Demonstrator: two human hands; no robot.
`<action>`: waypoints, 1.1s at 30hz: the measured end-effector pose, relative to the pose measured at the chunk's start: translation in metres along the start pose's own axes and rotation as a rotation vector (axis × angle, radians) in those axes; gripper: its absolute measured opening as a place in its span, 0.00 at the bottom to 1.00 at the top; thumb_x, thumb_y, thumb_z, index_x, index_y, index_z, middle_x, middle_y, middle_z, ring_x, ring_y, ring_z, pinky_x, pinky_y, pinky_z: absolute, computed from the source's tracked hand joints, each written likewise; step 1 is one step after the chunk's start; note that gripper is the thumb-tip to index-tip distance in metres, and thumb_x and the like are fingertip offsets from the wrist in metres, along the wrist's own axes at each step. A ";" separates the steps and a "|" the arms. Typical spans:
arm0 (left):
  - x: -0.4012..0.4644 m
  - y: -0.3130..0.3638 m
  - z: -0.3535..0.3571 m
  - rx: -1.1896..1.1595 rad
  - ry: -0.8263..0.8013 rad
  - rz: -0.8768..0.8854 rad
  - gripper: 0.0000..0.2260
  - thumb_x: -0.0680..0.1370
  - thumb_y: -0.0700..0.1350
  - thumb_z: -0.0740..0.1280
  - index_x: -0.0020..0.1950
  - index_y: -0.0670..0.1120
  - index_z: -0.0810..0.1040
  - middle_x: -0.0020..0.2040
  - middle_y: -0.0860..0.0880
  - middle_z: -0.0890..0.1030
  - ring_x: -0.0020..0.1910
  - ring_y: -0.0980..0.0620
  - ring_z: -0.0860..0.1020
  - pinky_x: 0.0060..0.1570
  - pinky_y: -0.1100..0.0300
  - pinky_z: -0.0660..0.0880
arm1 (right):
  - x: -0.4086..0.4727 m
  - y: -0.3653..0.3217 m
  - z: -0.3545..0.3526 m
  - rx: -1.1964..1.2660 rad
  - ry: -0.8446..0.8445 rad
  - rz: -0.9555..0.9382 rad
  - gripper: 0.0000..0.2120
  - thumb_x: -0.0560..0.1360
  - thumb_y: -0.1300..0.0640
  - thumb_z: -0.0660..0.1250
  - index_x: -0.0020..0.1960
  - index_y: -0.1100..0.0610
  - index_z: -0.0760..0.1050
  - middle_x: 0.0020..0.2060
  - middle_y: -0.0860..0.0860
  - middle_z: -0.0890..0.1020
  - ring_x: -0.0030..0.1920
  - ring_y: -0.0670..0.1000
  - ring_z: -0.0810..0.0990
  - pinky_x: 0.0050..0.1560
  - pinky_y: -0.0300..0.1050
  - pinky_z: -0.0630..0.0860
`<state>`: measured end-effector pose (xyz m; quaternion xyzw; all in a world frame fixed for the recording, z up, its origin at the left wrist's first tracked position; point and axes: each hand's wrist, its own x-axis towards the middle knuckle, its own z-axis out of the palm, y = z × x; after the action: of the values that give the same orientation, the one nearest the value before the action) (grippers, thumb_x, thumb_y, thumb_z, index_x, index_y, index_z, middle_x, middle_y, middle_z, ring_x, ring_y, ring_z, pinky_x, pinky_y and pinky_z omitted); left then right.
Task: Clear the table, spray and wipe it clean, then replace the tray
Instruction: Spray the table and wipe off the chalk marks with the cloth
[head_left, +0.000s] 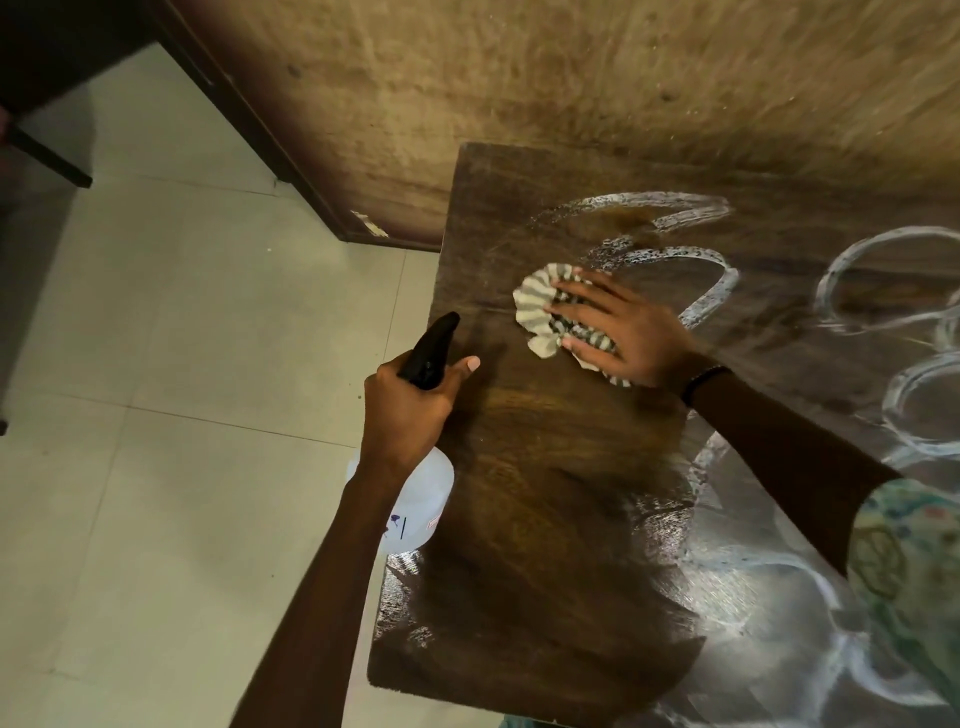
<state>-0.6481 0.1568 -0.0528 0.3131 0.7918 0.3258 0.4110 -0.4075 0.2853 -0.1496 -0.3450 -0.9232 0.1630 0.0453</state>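
The crumpled grey-and-white striped cloth (558, 317) lies on the dark wooden worktop (545, 467) near its far left corner, pressed flat under the right hand (621, 335), whose spread fingers hide much of it. The left hand (410, 400) has its grip closed around the black trigger head of a translucent white plastic spray bottle (418, 499), whose body is half hidden behind the wrist at the worktop's left edge. Foamy white streaks (883, 280) run off the frame's right side.

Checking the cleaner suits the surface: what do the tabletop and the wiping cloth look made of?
Tabletop: dark wood or wood-look laminate, grain streaks showing, smooth finish holding foamy swirls. Cloth: soft woven fabric, striped grey and cream, bunched under the right hand.
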 end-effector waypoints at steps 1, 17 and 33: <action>0.001 -0.002 -0.001 -0.008 -0.002 0.002 0.18 0.69 0.53 0.74 0.54 0.44 0.80 0.42 0.45 0.83 0.40 0.49 0.79 0.36 0.65 0.72 | 0.017 -0.004 0.000 -0.005 0.006 0.020 0.25 0.81 0.39 0.51 0.73 0.50 0.66 0.74 0.51 0.65 0.75 0.54 0.60 0.70 0.57 0.66; 0.012 0.004 -0.014 -0.026 -0.038 -0.034 0.15 0.69 0.53 0.73 0.49 0.45 0.80 0.40 0.48 0.82 0.38 0.50 0.78 0.40 0.59 0.74 | -0.012 -0.010 0.006 -0.031 -0.036 -0.212 0.22 0.81 0.43 0.55 0.71 0.51 0.69 0.73 0.53 0.68 0.73 0.54 0.64 0.73 0.53 0.62; 0.028 0.023 0.001 0.057 -0.031 0.114 0.16 0.71 0.48 0.73 0.55 0.42 0.81 0.37 0.51 0.79 0.36 0.55 0.78 0.32 0.76 0.70 | 0.050 -0.043 0.020 -0.039 0.010 -0.310 0.19 0.81 0.45 0.58 0.68 0.51 0.73 0.69 0.54 0.73 0.72 0.56 0.67 0.73 0.54 0.63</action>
<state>-0.6546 0.1922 -0.0481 0.3741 0.7753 0.3211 0.3948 -0.4765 0.2819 -0.1556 -0.1999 -0.9682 0.1343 0.0676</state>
